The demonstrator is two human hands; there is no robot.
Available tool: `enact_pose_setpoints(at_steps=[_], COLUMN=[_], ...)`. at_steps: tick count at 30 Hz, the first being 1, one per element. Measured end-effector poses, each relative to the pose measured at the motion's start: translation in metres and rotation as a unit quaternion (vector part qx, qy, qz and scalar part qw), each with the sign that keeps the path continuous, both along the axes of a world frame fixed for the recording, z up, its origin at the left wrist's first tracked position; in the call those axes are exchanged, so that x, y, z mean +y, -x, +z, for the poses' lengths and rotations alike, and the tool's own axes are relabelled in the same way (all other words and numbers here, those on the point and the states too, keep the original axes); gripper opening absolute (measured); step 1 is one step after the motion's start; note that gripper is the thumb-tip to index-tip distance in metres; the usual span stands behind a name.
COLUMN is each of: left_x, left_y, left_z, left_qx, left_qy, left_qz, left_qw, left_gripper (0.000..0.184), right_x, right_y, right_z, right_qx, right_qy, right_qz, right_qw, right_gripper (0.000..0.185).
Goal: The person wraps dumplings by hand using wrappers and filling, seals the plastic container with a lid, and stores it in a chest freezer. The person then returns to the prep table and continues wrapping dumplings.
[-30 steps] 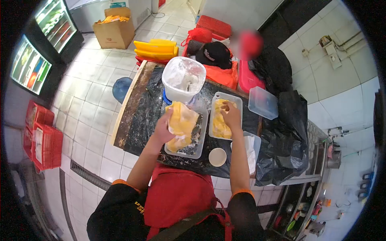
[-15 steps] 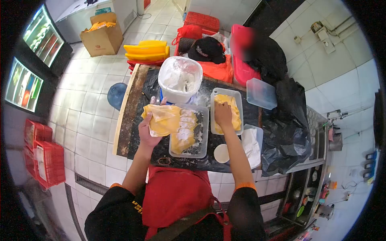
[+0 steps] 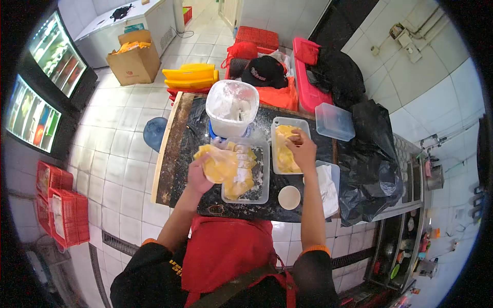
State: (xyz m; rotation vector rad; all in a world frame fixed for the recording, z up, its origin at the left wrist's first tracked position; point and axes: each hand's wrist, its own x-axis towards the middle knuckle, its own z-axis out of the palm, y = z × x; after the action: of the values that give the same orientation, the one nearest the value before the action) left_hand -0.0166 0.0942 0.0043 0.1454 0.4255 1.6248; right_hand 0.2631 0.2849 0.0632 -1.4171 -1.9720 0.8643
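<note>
Pinching a thin yellow sheet (image 3: 222,167) at its edge, your left hand (image 3: 197,177) is closed; your right hand (image 3: 302,150) curls over yellow dough pieces (image 3: 285,160) in a container (image 3: 273,154), its grip unclear.

Nothing clearly legible. Pale lettering on black cap (image 3: 264,72), upper centre, too small. Yellow letters on black shirt (image 3: 146,274), lower left of centre, partial. Reddish logo on cardboard box (image 3: 134,64), upper left, unreadable.
</note>
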Motion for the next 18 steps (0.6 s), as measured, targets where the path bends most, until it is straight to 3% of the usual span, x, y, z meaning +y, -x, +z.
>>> enact_pose_setpoints(at_steps=[1, 3, 5, 8, 10, 18], left_x=[0.008, 0.026, 0.045, 0.057, 0.057, 0.042], left_y=[-0.008, -0.029, -0.055, -0.089, -0.107, -0.105], left_z=[-0.005, 0.0, 0.013, 0.022, 0.03, 0.048], left_qx=[-0.016, -0.039, -0.044, -0.159, 0.097, 0.107], left_qy=[-0.005, -0.008, -0.006, -0.013, 0.021, 0.062], left_qz=[-0.04, -0.113, -0.148, -0.218, -0.167, -0.166], left_qw=[0.999, 0.993, 0.988, 0.963, 0.981, 0.978], left_gripper=[0.054, 0.052, 0.053, 0.053, 0.046, 0.037], right_x=[-0.006, -0.019, -0.036, -0.065, -0.079, -0.105], right_y=[0.001, 0.001, 0.005, 0.013, 0.011, -0.025], right_z=[0.019, 0.05, 0.074, 0.081, 0.069, 0.05], right_qx=[0.001, 0.154, 0.187, 0.201, 0.158, 0.238], right_qy=[0.0, 0.034, 0.066, 0.089, 0.093, 0.154], right_qz=[-0.001, 0.029, 0.041, 0.058, 0.051, -0.006], right_qw=[1.0, 0.987, 0.979, 0.974, 0.982, 0.959], right_gripper=[0.049, 0.048, 0.047, 0.045, 0.045, 0.041])
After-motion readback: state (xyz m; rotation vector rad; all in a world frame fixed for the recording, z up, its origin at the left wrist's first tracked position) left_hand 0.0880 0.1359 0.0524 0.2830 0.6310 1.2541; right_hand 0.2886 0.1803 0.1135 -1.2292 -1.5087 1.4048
